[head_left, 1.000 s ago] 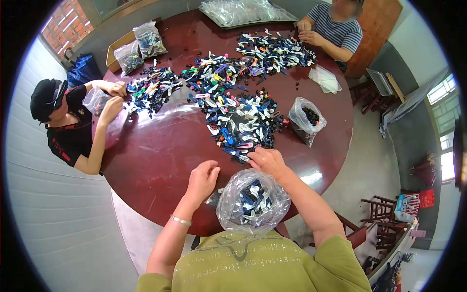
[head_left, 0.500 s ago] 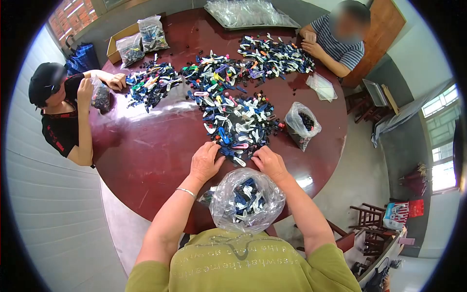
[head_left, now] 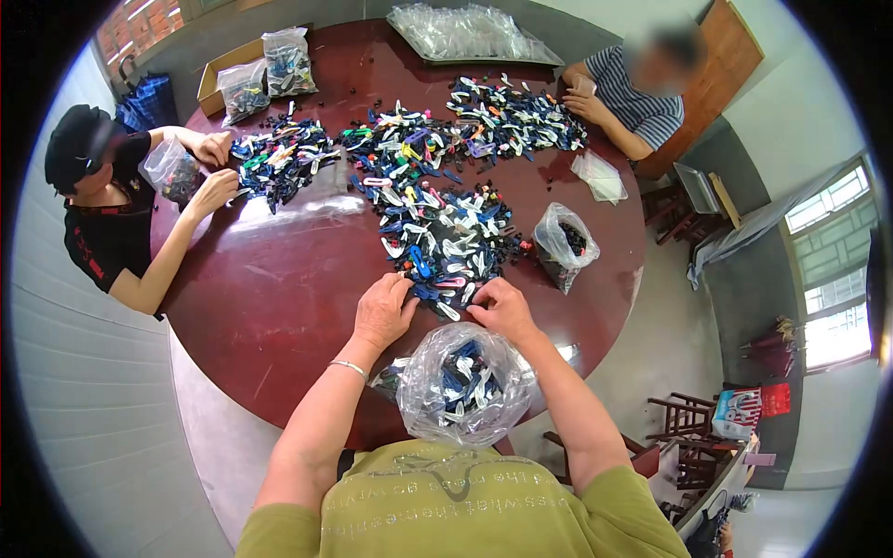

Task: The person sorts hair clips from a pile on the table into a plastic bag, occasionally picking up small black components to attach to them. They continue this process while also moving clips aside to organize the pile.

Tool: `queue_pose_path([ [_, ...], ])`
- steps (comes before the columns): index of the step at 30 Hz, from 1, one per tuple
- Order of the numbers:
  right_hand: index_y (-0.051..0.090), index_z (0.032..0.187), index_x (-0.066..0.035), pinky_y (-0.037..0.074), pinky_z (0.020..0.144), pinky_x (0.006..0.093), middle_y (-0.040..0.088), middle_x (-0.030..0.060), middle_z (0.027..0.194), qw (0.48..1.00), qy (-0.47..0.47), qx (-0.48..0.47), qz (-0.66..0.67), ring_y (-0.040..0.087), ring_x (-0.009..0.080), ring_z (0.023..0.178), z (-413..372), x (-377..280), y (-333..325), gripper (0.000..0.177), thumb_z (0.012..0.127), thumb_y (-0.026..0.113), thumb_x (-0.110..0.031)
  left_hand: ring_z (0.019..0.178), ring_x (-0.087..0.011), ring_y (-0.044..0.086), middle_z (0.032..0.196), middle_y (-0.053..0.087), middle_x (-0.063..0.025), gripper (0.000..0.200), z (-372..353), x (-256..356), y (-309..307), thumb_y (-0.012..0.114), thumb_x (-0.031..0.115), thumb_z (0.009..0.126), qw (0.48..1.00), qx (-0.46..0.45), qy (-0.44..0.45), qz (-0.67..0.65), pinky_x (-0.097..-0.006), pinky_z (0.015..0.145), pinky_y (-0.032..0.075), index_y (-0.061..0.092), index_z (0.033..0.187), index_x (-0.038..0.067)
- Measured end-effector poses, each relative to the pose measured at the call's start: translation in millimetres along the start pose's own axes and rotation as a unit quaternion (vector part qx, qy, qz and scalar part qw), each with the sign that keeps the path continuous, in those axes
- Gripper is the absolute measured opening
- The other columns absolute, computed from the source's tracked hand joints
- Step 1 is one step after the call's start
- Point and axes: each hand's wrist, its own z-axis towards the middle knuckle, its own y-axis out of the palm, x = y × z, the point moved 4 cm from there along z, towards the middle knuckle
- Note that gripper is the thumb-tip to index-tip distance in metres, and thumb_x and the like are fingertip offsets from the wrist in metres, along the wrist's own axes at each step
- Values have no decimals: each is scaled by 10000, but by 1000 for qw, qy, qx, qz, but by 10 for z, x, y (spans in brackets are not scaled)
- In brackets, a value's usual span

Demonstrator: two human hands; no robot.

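Note:
A big heap of snap hair clips (head_left: 437, 232), mostly white, navy and black with a few coloured ones, spreads over the table. My left hand (head_left: 383, 312) is at the heap's near left edge, fingers curled together against the clips. Across from it, my right hand (head_left: 503, 307) pinches at the near right edge; whatever either hand holds is too small or hidden to tell. Between my forearms, close to my body, stands an open clear plastic bag (head_left: 423, 395) with navy and white clips inside.
On the round dark red table (head_left: 279, 344), an open bag of small dark pieces (head_left: 565, 251) stands right. Flat clear sleeves (head_left: 600, 177) lie beyond it. A tray of plastic packets (head_left: 474, 35), a cardboard box (head_left: 216, 82) and filled bags are at the back. Two people sit left and right.
My hands stay at the heap's near edge with small finger movements. The person on the left has lowered a raised hand to the clips. The whole view has shifted slightly.

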Motion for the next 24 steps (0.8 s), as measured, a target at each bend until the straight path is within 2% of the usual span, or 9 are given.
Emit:
queue_pose_path([
  [2,645,766,-44,501,596,298,615,71,778,999,28,-27,32,617,198,645,9,22,-2,155,682,746,-127,891,-298,609,972,596,-105,269,-4,-6,5,715,116,716,1000,7,5,-1,-377,758,507,607,954,52],
  [5,660,806,-27,474,559,253,626,30,742,992,70,-30,96,576,86,605,-6,52,-9,145,727,753,-107,887,-297,609,971,596,-104,263,-2,-11,1,711,113,718,1000,9,3,-5,-377,757,507,607,952,54],
  [8,641,828,-11,477,562,224,636,19,748,972,122,-2,203,573,67,604,-19,195,25,133,773,737,-84,889,-296,610,975,597,-104,258,-5,-10,-9,707,111,720,1000,1,-7,-8,-377,759,507,607,951,54],
  [11,621,870,-11,474,574,191,623,5,745,918,203,15,340,574,54,630,-20,207,21,137,792,725,-52,894,-297,611,981,599,-105,253,-3,-22,-5,703,108,721,1000,-2,-10,-9,-377,761,507,609,950,53],
  [17,623,886,-18,471,599,191,623,6,798,938,145,73,307,556,41,671,-6,252,56,159,784,735,-65,872,-284,606,963,582,-88,229,7,-6,-27,692,115,735,1000,5,2,-5,-369,742,508,589,933,65],
  [20,630,900,-25,473,597,202,613,-8,847,949,164,97,253,560,49,672,6,200,50,149,788,722,-56,885,-296,612,978,596,-104,236,2,-12,-24,695,103,729,1000,1,-8,-13,-376,755,509,603,940,56],
  [23,648,906,-64,485,600,233,594,-3,891,973,51,185,127,578,92,667,18,65,-76,151,771,712,-42,892,-301,615,985,603,-111,239,-5,-29,-9,696,95,725,1000,2,-8,-17,-379,761,510,609,944,52],
  [24,653,901,-77,491,609,251,586,8,898,982,27,164,89,586,121,682,17,27,-88,155,761,711,-45,892,-301,615,984,603,-110,238,-4,-31,-6,696,94,726,1000,4,-6,-17,-379,760,510,609,943,52],
])
